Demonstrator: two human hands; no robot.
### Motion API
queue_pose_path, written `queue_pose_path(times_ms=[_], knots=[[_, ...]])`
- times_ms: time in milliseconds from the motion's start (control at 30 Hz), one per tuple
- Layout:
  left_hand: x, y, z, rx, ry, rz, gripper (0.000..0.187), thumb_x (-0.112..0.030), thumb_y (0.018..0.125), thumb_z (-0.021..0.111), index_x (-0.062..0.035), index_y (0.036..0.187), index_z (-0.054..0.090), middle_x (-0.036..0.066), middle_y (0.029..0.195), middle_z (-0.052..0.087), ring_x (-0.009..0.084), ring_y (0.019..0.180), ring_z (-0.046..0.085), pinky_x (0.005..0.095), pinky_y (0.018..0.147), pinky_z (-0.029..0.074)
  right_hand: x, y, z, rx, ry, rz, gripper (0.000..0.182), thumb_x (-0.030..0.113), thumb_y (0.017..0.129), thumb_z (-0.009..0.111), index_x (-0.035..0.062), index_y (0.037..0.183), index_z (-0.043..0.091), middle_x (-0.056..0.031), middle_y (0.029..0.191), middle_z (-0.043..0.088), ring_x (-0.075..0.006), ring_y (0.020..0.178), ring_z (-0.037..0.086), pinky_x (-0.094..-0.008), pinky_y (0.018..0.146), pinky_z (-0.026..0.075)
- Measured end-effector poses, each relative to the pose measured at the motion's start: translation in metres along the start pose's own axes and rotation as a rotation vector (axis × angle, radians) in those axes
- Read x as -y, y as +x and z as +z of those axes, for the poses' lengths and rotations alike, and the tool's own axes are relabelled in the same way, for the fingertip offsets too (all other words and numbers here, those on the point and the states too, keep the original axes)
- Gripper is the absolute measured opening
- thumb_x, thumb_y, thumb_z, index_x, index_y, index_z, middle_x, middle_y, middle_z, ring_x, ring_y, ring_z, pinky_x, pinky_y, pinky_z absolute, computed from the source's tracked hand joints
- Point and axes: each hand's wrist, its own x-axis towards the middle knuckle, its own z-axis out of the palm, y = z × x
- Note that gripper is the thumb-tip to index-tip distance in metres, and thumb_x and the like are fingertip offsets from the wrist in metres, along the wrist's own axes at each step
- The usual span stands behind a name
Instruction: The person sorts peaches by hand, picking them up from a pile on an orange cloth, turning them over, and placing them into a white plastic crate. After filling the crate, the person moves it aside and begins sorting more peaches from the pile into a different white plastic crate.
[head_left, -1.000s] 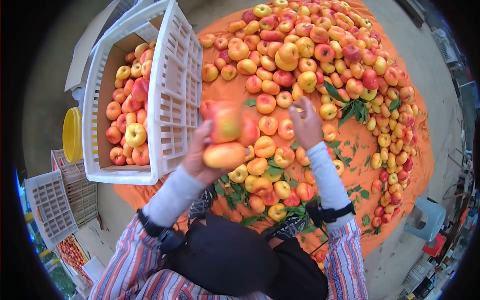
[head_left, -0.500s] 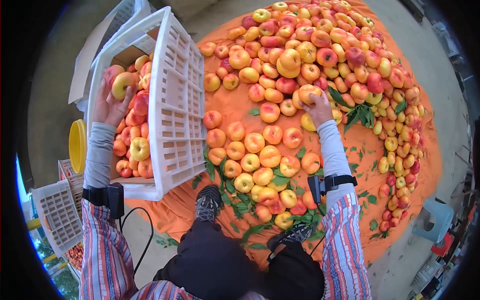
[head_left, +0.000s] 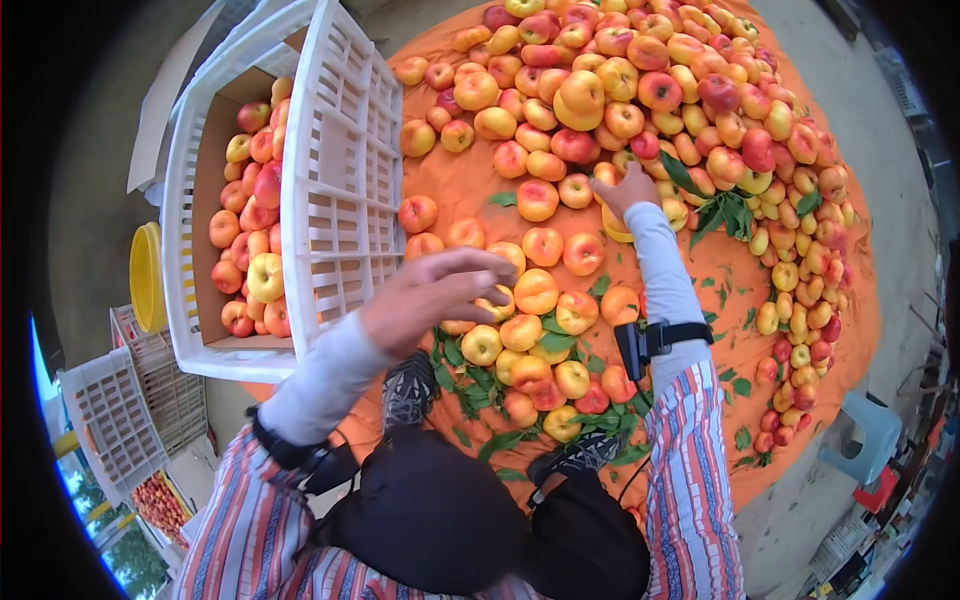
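Note:
My left hand [head_left: 435, 298] is outstretched with its fingers apart and holds nothing. It hovers over a loose group of red-and-yellow flat nectarines [head_left: 535, 290] on the orange cloth [head_left: 450, 205], covering a few of them. At the near edge of the large nectarine heap [head_left: 680, 90], my right hand [head_left: 628, 190] reaches down with thumb and fingers apart, right at several fruits. A yellow nectarine [head_left: 616, 226] shows just below that hand. To the left, the white slatted crate [head_left: 340, 170] stands with a cardboard lining and many nectarines [head_left: 262, 205] inside.
Green leaves [head_left: 725, 215] lie among the fruit and around my shoes [head_left: 410, 390]. A yellow tub [head_left: 148, 278] and stacked crates [head_left: 115, 420] are at the left. On the right stands a blue-grey stool [head_left: 868, 438], beside a red object [head_left: 877, 487].
My left hand has let go of two nectarines in the crate and moved right over the loose group. My right hand no longer shows the nectarine it held and sits slightly higher.

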Motion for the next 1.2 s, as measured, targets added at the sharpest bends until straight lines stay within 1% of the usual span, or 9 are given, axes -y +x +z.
queue_pose_path(times_ms=[267, 367, 467, 567, 800, 933, 1000, 1100, 1200], knots=[[0.070, 0.082, -0.015, 0.045, -0.238, -0.087, 0.039, -0.025, 0.087, 0.048, -0.0022, 0.119, 0.043, 0.009, 0.116, 0.050, 0.0192, 0.103, 0.051, 0.0314, 0.085, 0.045, -0.032, 0.043, 0.012, 0.235, 0.073, -0.190, 0.065, 0.043, 0.068, 0.057, -0.0003, 0.116, 0.048, -0.0208, 0.114, 0.052, -0.0313, 0.104, 0.051, -0.0353, 0.089, 0.039], [0.084, 0.109, -0.017, -0.002, -0.357, -0.004, 0.049, -0.029, 0.088, 0.048, -0.0047, 0.128, 0.033, 0.009, 0.123, 0.044, 0.0189, 0.105, 0.048, 0.0352, 0.089, 0.043, -0.037, 0.009, 0.012, 0.212, 0.783, -0.245, 0.052, 0.025, 0.070, 0.061, 0.0017, 0.115, 0.049, -0.0211, 0.103, 0.057, -0.0278, 0.099, 0.056, -0.0324, 0.082, 0.045], [0.089, 0.136, -0.010, 0.013, -0.682, -0.018, 0.052, -0.032, 0.087, 0.049, -0.0124, 0.130, 0.029, 0.007, 0.125, 0.038, 0.0207, 0.108, 0.046, 0.0412, 0.090, 0.042, -0.009, -0.046, 0.015, -0.033, 0.658, -0.482, 0.048, 0.019, 0.070, 0.063, 0.0021, 0.113, 0.050, -0.0180, 0.099, 0.060, -0.0246, 0.094, 0.058, -0.0309, 0.078, 0.046], [0.104, 0.149, -0.016, 0.137, -0.953, -0.009, 0.047, -0.029, 0.086, 0.051, -0.0130, 0.126, 0.034, 0.007, 0.123, 0.039, 0.0224, 0.107, 0.047, 0.0433, 0.089, 0.043, 0.029, -0.108, 0.000, 0.163, 0.519, -0.562, 0.041, 0.022, 0.075, 0.062, 0.0021, 0.110, 0.052, -0.0109, 0.093, 0.060, -0.0186, 0.081, 0.057, -0.0266, 0.073, 0.046], [0.117, 0.134, -0.018, 0.157, -1.002, 0.054, 0.041, -0.014, 0.082, 0.057, -0.0034, 0.117, 0.039, 0.016, 0.116, 0.046, 0.0291, 0.113, 0.044, 0.0465, 0.094, 0.040, -0.005, -0.091, 0.004, 0.320, 1.528, 0.214, 0.034, 0.024, 0.087, 0.047, -0.0045, 0.104, 0.053, -0.0091, 0.097, 0.057, -0.0142, 0.086, 0.054, -0.0247, 0.077, 0.044], [0.132, 0.139, -0.018, 0.080, -1.176, 0.069, 0.046, -0.021, 0.080, 0.058, -0.0045, 0.119, 0.040, 0.017, 0.121, 0.043, 0.0311, 0.116, 0.041, 0.0502, 0.095, 0.036, 0.008, -0.104, 0.035, 0.100, 1.352, 0.035, 0.032, 0.022, 0.087, 0.045, -0.0038, 0.104, 0.053, -0.0087, 0.099, 0.056, -0.0159, 0.089, 0.053, -0.0273, 0.081, 0.042], [0.129, 0.131, -0.020, 0.206, -1.209, 0.006, 0.047, -0.027, 0.080, 0.058, -0.0065, 0.119, 0.041, 0.016, 0.121, 0.044, 0.0311, 0.116, 0.040, 0.0511, 0.096, 0.035, 0.013, -0.110, 0.056, -0.165, 0.625, -0.581, 0.027, 0.020, 0.087, 0.044, -0.0018, 0.098, 0.054, -0.0153, 0.094, 0.055, -0.0264, 0.088, 0.053, -0.0332, 0.079, 0.042], [0.122, 0.123, -0.018, 0.188, -1.083, -0.038, 0.048, -0.035, 0.078, 0.059, -0.0115, 0.117, 0.043, 0.011, 0.115, 0.049, 0.0281, 0.108, 0.047, 0.0501, 0.089, 0.041, 0.037, -0.122, 0.028, -0.044, 0.555, -0.592, 0.020, 0.019, 0.085, 0.045, 0.0008, 0.090, 0.053, -0.0178, 0.087, 0.053, -0.0323, 0.086, 0.050, -0.0390, 0.075, 0.042], [0.128, 0.129, -0.022, 0.084, -0.878, -0.071, 0.048, -0.038, 0.075, 0.063, -0.0142, 0.113, 0.045, 0.007, 0.107, 0.053, 0.0230, 0.098, 0.054, 0.0474, 0.079, 0.048, 0.015, -0.059, 0.039, -0.460, -0.018, -0.504, 0.028, 0.022, 0.073, 0.059, 0.0074, 0.094, 0.049, -0.0134, 0.090, 0.052, -0.0312, 0.089, 0.049, -0.0420, 0.075, 0.041]])
